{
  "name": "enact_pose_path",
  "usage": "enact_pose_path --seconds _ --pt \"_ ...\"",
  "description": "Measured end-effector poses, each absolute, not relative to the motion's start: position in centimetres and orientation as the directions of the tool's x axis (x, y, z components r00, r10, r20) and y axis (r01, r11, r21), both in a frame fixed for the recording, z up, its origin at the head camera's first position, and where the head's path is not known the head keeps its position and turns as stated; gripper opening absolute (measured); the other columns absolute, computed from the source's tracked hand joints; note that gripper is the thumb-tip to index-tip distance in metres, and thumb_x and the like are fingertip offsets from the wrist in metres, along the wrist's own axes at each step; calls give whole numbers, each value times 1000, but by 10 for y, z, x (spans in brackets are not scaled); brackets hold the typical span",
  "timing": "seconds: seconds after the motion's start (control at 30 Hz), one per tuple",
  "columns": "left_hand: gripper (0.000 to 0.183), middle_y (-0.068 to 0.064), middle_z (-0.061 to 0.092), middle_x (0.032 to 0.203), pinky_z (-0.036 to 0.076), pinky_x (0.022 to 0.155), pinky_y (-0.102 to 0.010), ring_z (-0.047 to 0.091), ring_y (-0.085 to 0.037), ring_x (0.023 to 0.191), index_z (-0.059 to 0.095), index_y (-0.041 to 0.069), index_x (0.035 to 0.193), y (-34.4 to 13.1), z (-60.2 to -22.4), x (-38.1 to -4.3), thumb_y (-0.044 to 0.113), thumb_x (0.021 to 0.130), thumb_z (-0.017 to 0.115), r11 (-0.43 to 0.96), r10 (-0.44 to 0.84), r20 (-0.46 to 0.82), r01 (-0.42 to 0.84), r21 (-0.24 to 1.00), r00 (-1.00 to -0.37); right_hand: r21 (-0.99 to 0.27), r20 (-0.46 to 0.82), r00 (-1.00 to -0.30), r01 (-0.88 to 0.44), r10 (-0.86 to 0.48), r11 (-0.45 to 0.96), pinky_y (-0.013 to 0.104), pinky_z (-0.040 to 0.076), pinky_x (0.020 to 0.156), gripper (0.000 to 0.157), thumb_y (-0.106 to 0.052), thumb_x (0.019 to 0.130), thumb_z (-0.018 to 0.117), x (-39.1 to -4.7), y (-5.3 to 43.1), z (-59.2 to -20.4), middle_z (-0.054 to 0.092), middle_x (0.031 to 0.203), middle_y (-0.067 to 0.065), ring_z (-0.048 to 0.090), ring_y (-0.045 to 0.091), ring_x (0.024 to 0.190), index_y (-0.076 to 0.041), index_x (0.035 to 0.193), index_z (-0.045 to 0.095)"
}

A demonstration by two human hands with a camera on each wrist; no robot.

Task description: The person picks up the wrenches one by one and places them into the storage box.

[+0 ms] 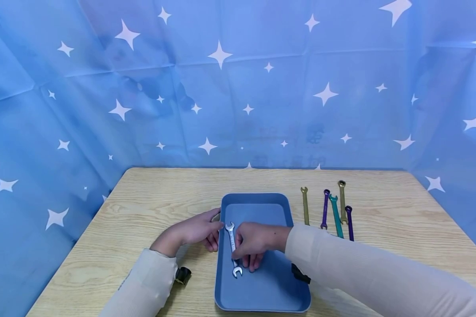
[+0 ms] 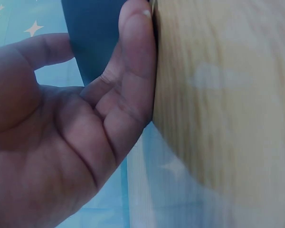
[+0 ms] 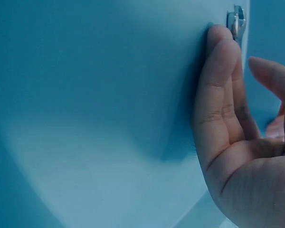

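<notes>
A blue rectangular tray (image 1: 262, 295) lies on the table, with a silver double open-ended wrench (image 1: 232, 240) lengthwise along its left side. My right hand (image 1: 254, 242) is inside the tray, just right of the wrench's shaft. In the right wrist view, thumb and fingers (image 3: 213, 99) stand apart; one wrench end (image 3: 236, 21) shows beyond the fingertips. My left hand (image 1: 196, 229) holds the tray's left wall, its thumb at the rim and its fingers outside. In the left wrist view those fingers (image 2: 133, 52) bend against the dark tray wall (image 2: 92, 33).
Right of the tray lie several coloured wrenches: a gold one (image 1: 305, 207), a teal one (image 1: 336, 215), a purple one (image 1: 325, 209), a second gold one (image 1: 342, 200) and a dark purple one (image 1: 350, 224). Behind the wooden table (image 1: 162, 189) hangs a blue star-patterned cloth (image 1: 238, 88).
</notes>
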State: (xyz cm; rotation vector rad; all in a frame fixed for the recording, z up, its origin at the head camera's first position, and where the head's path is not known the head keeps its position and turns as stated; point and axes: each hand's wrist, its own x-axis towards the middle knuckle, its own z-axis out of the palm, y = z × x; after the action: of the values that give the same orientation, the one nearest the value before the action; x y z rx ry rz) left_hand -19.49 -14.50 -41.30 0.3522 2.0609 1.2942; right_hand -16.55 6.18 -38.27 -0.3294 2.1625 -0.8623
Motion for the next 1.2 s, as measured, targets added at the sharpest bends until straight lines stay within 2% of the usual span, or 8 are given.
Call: enact_pose_path --seconds 0.3,0.53,0.67,0.83,1.0,1.2 --pt "67 -13 67 75 62 63 -37 67 -19 64 6 12 162 -146 -414 -195 24 106 42 463 550 -393 -122 878 -737 -686 -527 -664 -35 -530 727 36 62 57 13 -17 94 69 -168 68 -372 73 71 11 73 26 62 -9 86 63" --pt "66 -13 68 74 62 62 -37 67 -20 63 8 13 162 -143 -414 -196 22 106 41 461 543 -399 -135 877 -739 -738 -416 -686 -128 -596 662 39 62 57 10 -16 96 64 -169 83 -358 73 73 10 71 25 60 -10 88 63" --pt "66 -14 67 74 62 61 -37 66 -20 62 8 13 162 -143 -413 -194 22 106 41 459 539 -397 -136 878 -743 -772 -351 -694 -166 -628 614 42 61 58 12 -18 97 62 -167 94 -348 73 76 12 71 30 61 -9 89 64" --pt "66 -14 67 74 62 61 -37 66 -20 61 9 13 162 -143 -414 -194 22 106 42 461 534 -393 -132 878 -749 -791 -279 -729 -196 -626 580 39 56 54 14 -23 99 62 -162 108 -337 72 77 10 70 33 60 -11 91 65" --pt "65 -14 67 75 62 61 -37 66 -20 63 9 13 162 -143 -414 -194 21 106 41 465 544 -386 -115 878 -745 -792 -189 -776 -241 -602 560 33 52 52 17 -25 99 63 -154 125 -333 68 71 5 66 34 55 -12 88 66" --pt "65 -14 68 76 62 63 -37 67 -20 64 9 13 162 -144 -416 -194 22 106 41 470 539 -385 -112 876 -749 -772 -121 -834 -261 -538 579 31 49 49 17 -26 100 62 -148 146 -335 66 71 6 60 29 52 -12 90 67"
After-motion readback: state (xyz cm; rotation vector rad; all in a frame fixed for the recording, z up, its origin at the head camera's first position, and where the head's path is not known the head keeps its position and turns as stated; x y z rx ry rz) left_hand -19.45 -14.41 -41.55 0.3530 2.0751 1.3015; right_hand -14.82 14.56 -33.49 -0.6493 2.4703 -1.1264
